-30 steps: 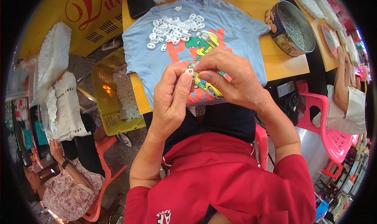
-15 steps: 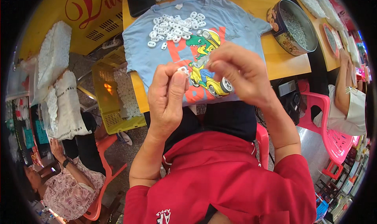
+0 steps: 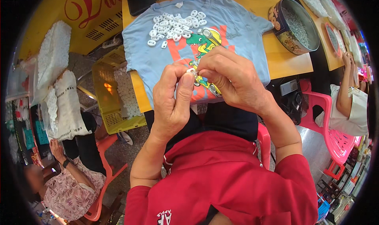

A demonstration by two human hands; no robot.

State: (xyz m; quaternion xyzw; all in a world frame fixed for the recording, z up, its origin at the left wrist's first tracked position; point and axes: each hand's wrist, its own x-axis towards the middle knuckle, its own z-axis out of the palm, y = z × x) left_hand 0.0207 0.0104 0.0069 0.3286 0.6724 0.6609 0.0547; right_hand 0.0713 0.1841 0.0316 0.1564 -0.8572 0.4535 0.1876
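Observation:
Between thumb and forefinger, my left hand [image 3: 170,97] pinches a small white plastic piece with holes [image 3: 191,71]. My right hand [image 3: 233,77] is closed in a pinch right against that piece; whatever its fingertips hold is too small and covered to name. Both hands are above the near part of a light blue T-shirt [image 3: 150,67] with a cartoon dinosaur print, spread over a yellow table. Beyond my hands, a pile of similar white plastic pieces [image 3: 173,28] lies on the shirt.
At the right of the table stands a round tin [image 3: 285,39] holding many small metallic bits. A dark flat object [image 3: 139,1] lies at the far left corner. A yellow crate [image 3: 106,110] stands left of the table. Other people sit at both sides, one by a pink chair [image 3: 325,118].
My right hand has moved left and down, from apart to touching the white piece. My left hand has shifted slightly to the right with the piece still pinched.

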